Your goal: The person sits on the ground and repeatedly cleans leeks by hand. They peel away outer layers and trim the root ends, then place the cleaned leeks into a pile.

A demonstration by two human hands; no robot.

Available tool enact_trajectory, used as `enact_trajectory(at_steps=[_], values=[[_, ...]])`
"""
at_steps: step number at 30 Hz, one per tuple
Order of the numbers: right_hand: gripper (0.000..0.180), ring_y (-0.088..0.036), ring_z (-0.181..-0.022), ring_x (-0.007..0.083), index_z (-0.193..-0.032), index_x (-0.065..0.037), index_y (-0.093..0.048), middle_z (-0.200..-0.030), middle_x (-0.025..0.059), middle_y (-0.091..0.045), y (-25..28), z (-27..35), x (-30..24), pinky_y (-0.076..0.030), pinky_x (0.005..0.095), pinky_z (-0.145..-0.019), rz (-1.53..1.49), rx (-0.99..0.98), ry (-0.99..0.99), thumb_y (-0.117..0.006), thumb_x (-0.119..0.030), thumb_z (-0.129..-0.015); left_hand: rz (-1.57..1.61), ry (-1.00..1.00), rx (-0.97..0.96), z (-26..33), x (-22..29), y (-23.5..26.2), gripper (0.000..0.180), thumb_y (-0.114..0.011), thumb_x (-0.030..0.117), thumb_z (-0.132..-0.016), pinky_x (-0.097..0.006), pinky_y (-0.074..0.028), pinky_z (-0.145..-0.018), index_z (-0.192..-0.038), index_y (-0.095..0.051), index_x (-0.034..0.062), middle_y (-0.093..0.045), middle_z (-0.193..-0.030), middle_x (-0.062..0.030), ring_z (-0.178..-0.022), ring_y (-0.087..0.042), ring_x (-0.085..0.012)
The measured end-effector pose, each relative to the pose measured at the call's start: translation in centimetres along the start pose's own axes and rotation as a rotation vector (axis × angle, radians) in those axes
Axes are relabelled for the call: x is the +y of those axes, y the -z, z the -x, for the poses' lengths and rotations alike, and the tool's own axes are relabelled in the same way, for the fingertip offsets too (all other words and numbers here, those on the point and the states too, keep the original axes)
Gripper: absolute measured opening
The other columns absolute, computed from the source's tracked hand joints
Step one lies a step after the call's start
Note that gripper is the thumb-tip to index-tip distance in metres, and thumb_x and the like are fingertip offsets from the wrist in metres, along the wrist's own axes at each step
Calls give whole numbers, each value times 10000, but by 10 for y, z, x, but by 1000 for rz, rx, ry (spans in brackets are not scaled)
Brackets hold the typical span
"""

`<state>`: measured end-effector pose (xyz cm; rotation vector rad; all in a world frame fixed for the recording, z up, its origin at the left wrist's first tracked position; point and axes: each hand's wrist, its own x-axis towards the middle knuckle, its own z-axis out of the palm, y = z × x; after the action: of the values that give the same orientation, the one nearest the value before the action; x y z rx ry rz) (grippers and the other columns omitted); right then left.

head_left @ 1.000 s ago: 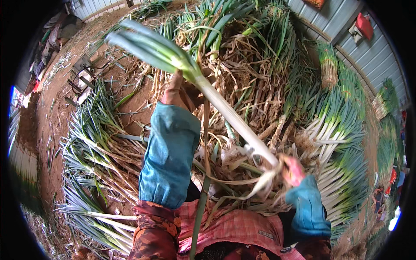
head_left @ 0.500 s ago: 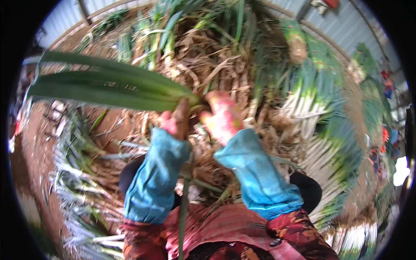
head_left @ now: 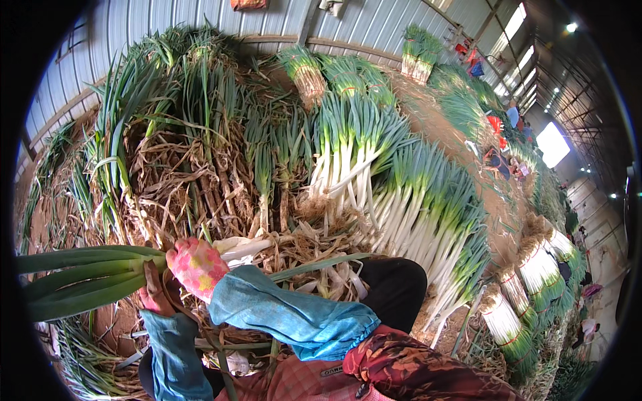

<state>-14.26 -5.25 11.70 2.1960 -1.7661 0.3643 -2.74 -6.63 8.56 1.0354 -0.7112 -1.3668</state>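
A large green leek (head_left: 93, 267) lies sideways in front of me, its broad leaves fanning out to the left. My left hand (head_left: 155, 297) grips it just below where the leaves spread. My right hand (head_left: 197, 269), in a pink and yellow patterned glove, is closed against the neck of the same leek; its fingertips are partly hidden. Blue sleeve covers reach up both forearms. Below the hands, the leek's shaft is mostly out of sight. Dry husks and pale peeled leaves (head_left: 244, 250) lie right beside the glove.
Untrimmed leeks with dry brown leaves (head_left: 180, 160) stand heaped ahead. Cleaned white-stemmed leeks (head_left: 421, 207) lie in a long row to the right. Tied bundles (head_left: 501, 321) rest farther right. More leeks (head_left: 87, 354) are at lower left. A corrugated metal wall (head_left: 180, 20) closes the back.
My view has swung to the right, so the hands and leek now appear lower and farther left. Both hands stay at the leek's neck.
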Motion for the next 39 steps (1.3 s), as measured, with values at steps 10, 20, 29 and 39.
enact_trajectory(at_steps=[10, 20, 29, 39], values=[[328, -516, -848, 279, -992, -29, -497, -885, 152, -534, 42, -2, 60, -407, 316, -763, -1275, -184, -94, -583, -104, -684, 232, -125, -847, -18, -2, 8, 594, -406, 408, -800, -356, -355, -877, -1197, -285, -17, -383, -1177, -162, -1033, -430, -250], [179, -510, -755, 336, -861, -14, -525, -770, 175, -537, 32, 1, 45, -401, 360, -654, -1572, -45, -8, -518, -67, -690, 293, -105, -643, 17, 21, -26, 920, -639, 460, -614, -387, -396, -843, -1275, -117, 88, -250, -1263, -172, -1068, -390, -295], [133, -521, -643, 235, -849, -18, -496, -688, 143, -523, 7, -7, 23, -402, 309, -586, -1392, 25, -371, -497, -59, -723, 250, -249, -451, -6, -10, 2, 667, -484, 450, -746, -330, -327, -872, -1220, -282, 27, -358, -1205, -101, -1053, -397, -227], [131, -501, -579, 116, -842, -48, -496, -680, 46, -506, -39, 61, 127, -445, 220, -492, -730, -469, -538, -473, -167, -792, 299, -299, -479, 27, 25, -17, 668, -409, 554, -731, -475, -374, -813, -1145, -375, 30, -395, -1183, -117, -1040, -429, -300]])
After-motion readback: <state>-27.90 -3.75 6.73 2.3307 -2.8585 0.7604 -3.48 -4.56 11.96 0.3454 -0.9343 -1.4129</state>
